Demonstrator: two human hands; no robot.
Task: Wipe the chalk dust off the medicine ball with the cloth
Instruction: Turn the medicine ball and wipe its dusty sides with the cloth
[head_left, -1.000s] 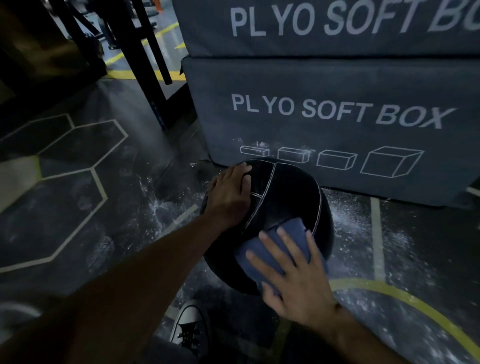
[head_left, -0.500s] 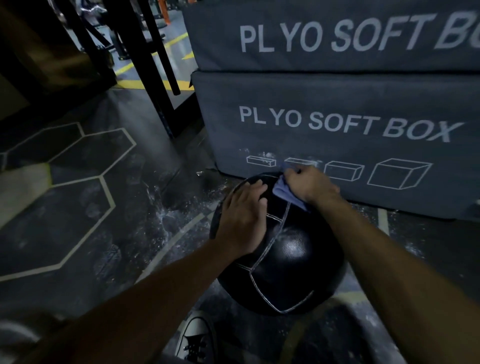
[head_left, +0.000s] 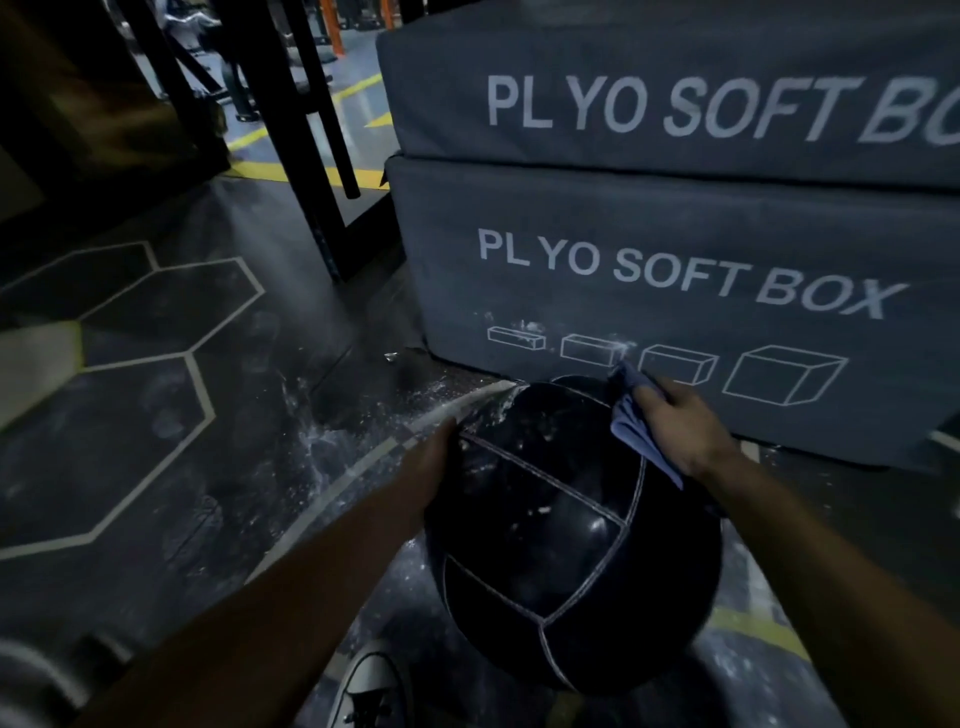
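Dim gym floor (head_left: 156, 441) with hexagon lines; two stacked grey plyo boxes (head_left: 675, 260) behind.

The medicine ball (head_left: 566, 535) sits on the floor (head_left: 171, 415), right in front of the lower plyo box (head_left: 675, 291), and a second plyo box (head_left: 649, 78) is stacked on top of that one. Left hand (head_left: 428, 467) is on the ball's left flank; right hand (head_left: 685, 431) is at its upper right with the cloth (head_left: 636, 421) between hand and ball. A shoe (head_left: 363, 691) stands on the floor just near-left of the ball. Rack posts (head_left: 306, 156) rise behind, left of the boxes.
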